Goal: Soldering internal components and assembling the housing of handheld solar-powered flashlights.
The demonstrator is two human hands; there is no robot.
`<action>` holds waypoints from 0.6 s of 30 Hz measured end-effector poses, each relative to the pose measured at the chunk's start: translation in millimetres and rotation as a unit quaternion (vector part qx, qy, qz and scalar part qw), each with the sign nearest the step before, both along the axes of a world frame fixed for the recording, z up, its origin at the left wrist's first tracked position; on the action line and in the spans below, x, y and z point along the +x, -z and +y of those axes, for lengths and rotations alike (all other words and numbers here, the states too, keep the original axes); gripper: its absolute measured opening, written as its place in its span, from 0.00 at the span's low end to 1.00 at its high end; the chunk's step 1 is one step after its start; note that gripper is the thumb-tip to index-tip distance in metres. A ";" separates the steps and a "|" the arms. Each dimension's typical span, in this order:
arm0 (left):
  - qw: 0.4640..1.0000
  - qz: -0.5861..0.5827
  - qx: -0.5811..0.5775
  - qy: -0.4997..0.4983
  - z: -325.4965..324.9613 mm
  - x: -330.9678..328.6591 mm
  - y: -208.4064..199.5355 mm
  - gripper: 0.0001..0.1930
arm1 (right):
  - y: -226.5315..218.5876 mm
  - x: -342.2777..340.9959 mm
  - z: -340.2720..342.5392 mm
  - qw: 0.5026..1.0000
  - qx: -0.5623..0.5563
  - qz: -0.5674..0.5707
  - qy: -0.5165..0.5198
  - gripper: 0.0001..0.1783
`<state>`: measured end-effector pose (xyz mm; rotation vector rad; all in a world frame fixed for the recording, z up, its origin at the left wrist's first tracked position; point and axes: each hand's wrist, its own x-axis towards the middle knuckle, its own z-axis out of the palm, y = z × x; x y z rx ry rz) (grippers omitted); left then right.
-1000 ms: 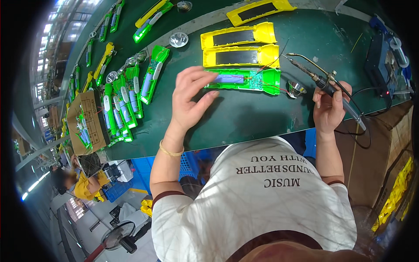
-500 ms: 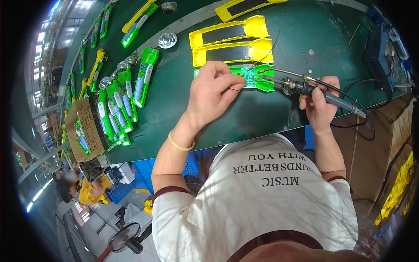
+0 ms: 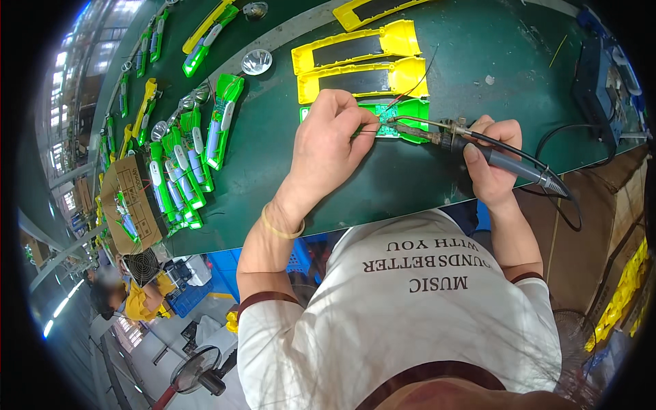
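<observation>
A green plastic housing (image 3: 414, 109) lies on the dark green table with a small green circuit board (image 3: 386, 111) in it. Over its left part is my left hand (image 3: 324, 140), thumb and fingers pinched on what looks like a thin wire beside the board; the fingers partly hide it. My right hand (image 3: 497, 182) grips a soldering iron (image 3: 514, 165) with a grey handle. Its tip and a thin metal feed tube (image 3: 432, 123) above it reach the board. A red and black wire pair (image 3: 410, 92) rises from the board across a yellow shell (image 3: 417, 76).
More yellow shells (image 3: 407, 37) lie beyond the housing. Left are several green housings with blue cells (image 3: 179, 174), a round reflector (image 3: 257, 62) and a cardboard box (image 3: 126, 219). A blue soldering station (image 3: 596, 89) stands at right, its cable trailing near my right arm. Another person (image 3: 140, 301) is at far left.
The soldering iron and my right hand have moved left, bringing the tip and feed tube further over the board. My left hand stays pinched at nearly the same place.
</observation>
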<state>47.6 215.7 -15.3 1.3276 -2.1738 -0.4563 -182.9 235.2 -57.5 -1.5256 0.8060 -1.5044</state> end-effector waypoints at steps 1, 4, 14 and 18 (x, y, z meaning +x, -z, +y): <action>1.000 0.000 0.000 0.000 0.1 -0.1 -0.5 0.07 | -0.7 0.5 -0.4 1.000 0.000 0.000 0.000 0.14; 1.000 -0.014 0.003 -0.002 -0.1 -0.5 -1.7 0.07 | -3.4 2.8 -0.4 1.000 0.013 0.001 0.005 0.14; 0.999 -0.026 0.018 0.014 -4.0 -1.9 -7.7 0.06 | 3.7 -4.5 1.5 0.993 0.091 -0.062 0.031 0.14; 0.999 -0.037 0.020 0.023 -4.8 -2.2 -10.6 0.06 | -4.6 -4.6 3.3 0.986 0.128 -0.102 0.037 0.14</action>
